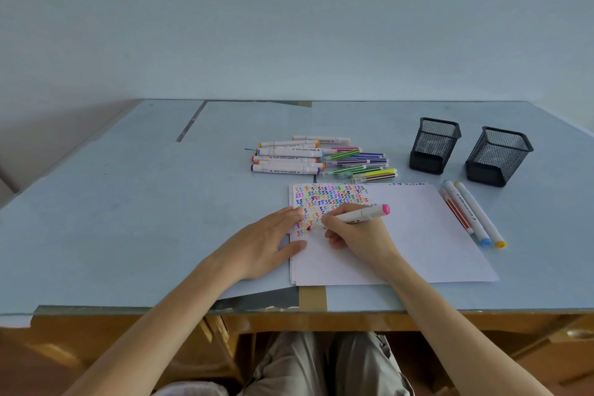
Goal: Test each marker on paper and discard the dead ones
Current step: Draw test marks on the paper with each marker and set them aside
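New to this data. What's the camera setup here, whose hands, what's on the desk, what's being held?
There is one picture, from a wide-angle camera worn on a person's head, looking down at their own bare hands; no robot. The right hand grips a pink-capped marker with its tip on the paper, which is part covered in coloured test squiggles. The left hand lies flat, holding the paper's edge. On the table lie a pile of markers, two black mesh cups and three markers beside the paper.
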